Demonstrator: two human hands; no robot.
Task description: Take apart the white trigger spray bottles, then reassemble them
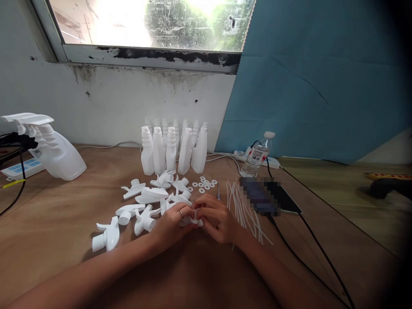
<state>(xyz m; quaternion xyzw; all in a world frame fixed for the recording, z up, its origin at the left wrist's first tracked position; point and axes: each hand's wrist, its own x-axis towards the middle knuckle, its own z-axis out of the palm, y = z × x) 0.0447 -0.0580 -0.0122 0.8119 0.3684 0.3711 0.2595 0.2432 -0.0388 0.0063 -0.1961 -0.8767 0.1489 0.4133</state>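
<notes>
Both hands meet near the front middle of the table around one white trigger sprayer head (187,222), most of it covered by fingers. My left hand (172,225) wears a ring and grips it from the left. From the other side, my right hand (216,219) pinches it with bent fingers. Several loose white trigger sprayer heads (151,195) lie to the left and just beyond. White ring washers (206,185) are scattered past the right hand, beside a small screwdriver (218,192). Thin white tubes (240,210) spread out right of that hand.
White empty-looking bottles (184,152) stand in rows by the wall. Assembled spray bottles (61,150) and a power strip (24,169) are at left. A clear water bottle (257,154), dark devices (283,197) and black cables (322,253) occupy the right.
</notes>
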